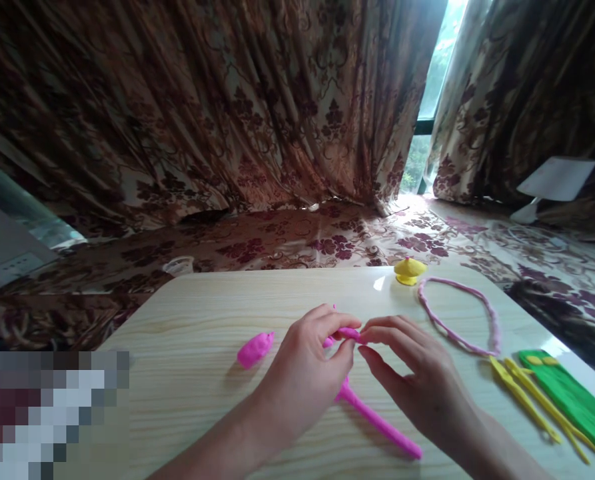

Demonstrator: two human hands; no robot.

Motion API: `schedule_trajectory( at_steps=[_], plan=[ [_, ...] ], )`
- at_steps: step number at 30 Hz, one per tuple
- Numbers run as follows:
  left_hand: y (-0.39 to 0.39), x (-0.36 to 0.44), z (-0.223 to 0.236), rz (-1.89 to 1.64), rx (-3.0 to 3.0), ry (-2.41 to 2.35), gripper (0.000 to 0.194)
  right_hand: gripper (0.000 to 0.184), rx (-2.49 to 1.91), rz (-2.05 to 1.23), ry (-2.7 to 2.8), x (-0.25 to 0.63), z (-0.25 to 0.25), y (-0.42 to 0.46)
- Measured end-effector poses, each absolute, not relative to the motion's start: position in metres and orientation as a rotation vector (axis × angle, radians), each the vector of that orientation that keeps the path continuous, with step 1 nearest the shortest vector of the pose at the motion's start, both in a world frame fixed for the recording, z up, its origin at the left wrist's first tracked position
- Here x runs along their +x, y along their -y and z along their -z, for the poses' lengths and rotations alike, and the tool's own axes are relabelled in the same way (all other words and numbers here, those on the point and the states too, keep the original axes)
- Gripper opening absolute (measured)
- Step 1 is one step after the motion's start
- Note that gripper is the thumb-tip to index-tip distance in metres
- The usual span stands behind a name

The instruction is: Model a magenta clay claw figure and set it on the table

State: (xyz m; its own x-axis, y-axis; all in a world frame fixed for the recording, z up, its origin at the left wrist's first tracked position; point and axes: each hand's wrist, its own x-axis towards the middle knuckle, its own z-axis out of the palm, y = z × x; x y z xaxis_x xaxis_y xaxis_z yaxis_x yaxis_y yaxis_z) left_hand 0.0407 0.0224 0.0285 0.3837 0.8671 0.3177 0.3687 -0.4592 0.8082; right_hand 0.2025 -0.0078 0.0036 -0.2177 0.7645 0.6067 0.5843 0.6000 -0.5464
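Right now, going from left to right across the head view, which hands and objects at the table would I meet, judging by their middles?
Pink lump → left hand with a pink piece → right hand → pale pink loop → yellow strips → green slab.

- A yellow cone-topped piece (410, 271) stood at the far edge of the pale wooden surface (192, 300).
- A pale pink loop (495, 327) lay just right of it.
- Slim yellow tools (524, 399) lay nearer, beside a flat green slab (570, 400) with 2 yellow spots (534, 361) at its far end.
- Patterned curtains (277, 100) hung behind, parted at a bright window (442, 67).
- A white lamp (557, 179) stood at right, on floral cloth (334, 247).
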Motion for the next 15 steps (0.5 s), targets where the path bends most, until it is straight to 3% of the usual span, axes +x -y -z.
schedule_trajectory(
  at_steps=[3,6,15],
  plan=[
    [-0.027,0.054,-0.028,-1.019,1.948,-1.047,0.026,0.009,-1.191,-0.255,1.787,0.208,-0.004,0.005],
    [-0.033,0.061,-0.026,-1.043,1.862,-1.056,0.028,0.017,-1.252,-0.290,1.729,0.211,-0.001,0.000],
    [-0.045,0.044,-0.010,-1.090,1.946,-1.082,0.022,0.013,-1.437,-0.507,1.776,0.230,0.024,-0.018]
  ],
)
